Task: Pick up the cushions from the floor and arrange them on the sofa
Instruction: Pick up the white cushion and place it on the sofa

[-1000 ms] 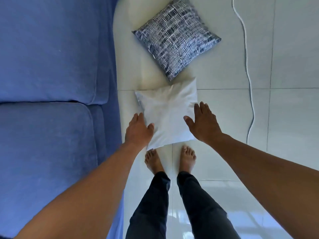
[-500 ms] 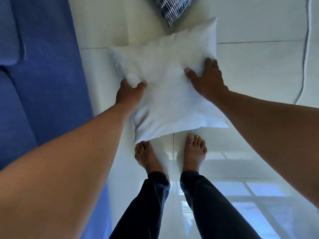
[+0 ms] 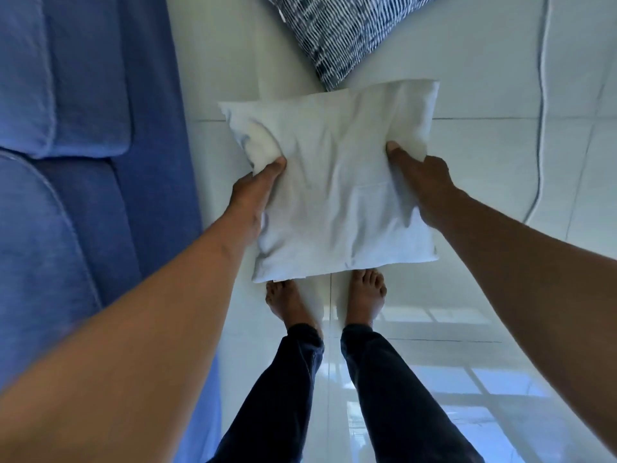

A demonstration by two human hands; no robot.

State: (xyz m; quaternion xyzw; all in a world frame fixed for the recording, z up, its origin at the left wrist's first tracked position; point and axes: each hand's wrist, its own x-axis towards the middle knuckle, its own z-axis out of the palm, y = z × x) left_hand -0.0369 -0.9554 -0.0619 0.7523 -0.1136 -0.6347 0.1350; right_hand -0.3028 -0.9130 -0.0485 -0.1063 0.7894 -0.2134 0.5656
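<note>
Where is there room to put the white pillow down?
The blue sofa seats on the left look bare. Bare floor lies between the white cushion and the white cord. Ahead it's crowded: the patterned cushion lies there.

A white cord [image 3: 543,105] snakes across the glossy tiled floor [image 3: 484,162] at the right. Bare feet [image 3: 365,295] in dark trousers [image 3: 394,389] stand on the tiles, window light reflected beside them.

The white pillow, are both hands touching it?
Touching. The head view shows the left hand and right hand pinching the white pillow's sides, thumbs pressed into the fabric.
</note>
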